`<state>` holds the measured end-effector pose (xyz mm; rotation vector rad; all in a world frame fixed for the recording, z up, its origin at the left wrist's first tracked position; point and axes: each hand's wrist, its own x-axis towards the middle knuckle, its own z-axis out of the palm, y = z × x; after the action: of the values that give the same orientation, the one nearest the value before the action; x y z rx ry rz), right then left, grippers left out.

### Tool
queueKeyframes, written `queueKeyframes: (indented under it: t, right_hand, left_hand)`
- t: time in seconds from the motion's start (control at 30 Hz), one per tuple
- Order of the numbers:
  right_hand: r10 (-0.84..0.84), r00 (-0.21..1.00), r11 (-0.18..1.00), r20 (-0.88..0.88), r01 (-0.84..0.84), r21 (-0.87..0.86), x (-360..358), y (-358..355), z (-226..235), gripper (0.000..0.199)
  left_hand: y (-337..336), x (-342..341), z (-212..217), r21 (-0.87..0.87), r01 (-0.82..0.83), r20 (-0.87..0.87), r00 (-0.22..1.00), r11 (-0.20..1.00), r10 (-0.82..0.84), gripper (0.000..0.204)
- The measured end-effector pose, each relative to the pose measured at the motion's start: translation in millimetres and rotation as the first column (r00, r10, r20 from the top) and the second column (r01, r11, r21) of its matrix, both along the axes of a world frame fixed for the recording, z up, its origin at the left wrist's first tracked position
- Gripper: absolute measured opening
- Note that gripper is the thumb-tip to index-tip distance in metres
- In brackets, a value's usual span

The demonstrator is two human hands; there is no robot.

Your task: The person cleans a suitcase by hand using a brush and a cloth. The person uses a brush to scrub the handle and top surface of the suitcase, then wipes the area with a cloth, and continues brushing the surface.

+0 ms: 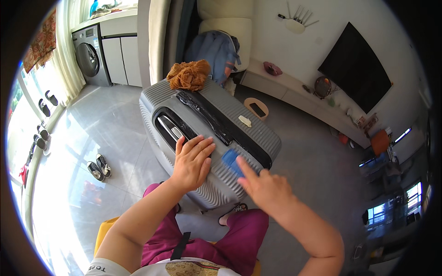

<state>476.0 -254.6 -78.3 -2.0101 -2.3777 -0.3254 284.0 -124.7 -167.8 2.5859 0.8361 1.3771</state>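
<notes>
A grey ribbed suitcase (216,179) stands in front of my knees, its dark handle recess (172,124) and a black wrinkled strip (207,115) showing on the upper side. My left hand (192,163) lies flat on the case beside the recess, fingers stretched out. In my right hand (267,186) is a small blue brush (231,161), blurred by motion, against the ribbed shell. My index finger points along its top. A crumpled brown cloth (189,75) rests on the far end of the case. A small cream-coloured piece (245,121) lies on the ribs.
Black-and-white shoes (99,168) stand on the tiled floor to the left. Farther back are a washing machine (88,55) and a blue-grey backpack (214,50) on a cream seat. A low cabinet (285,94) runs along the wall beneath a television (357,64). A round-ended stool (256,108) holds a phone.
</notes>
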Motion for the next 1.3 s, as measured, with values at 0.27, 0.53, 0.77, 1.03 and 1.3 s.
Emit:
queueKeyframes:
  t: [0.27,0.53,0.77,1.03,1.3]
  right_hand:
    - [-0.077,0.995,0.997,0.056,0.078,-0.008,11,0,4,0.058]
    - [-0.093,0.996,0.995,-0.010,0.093,0.031,20,2,3,0.056]
    - [-0.070,0.995,0.997,-0.064,0.071,0.013,7,11,5,0.054]
    - [-0.053,0.996,0.997,-0.072,0.049,-0.057,-5,1,10,0.054]
    - [-0.003,0.999,0.992,-0.048,-0.003,-0.127,-17,-3,14,0.054]
  left_hand:
    - [-6,-2,1,0.010,0.007,-0.017,1.000,1.000,-0.007,0.034]
    - [-8,2,1,0.017,0.023,0.014,1.000,1.000,-0.024,0.033]
    - [-8,4,-1,0.013,0.020,0.011,1.000,1.000,-0.020,0.034]
    - [-11,4,-2,0.017,0.026,0.015,1.000,1.000,-0.026,0.035]
    - [-10,1,-1,0.028,0.029,0.025,0.999,0.999,-0.030,0.034]
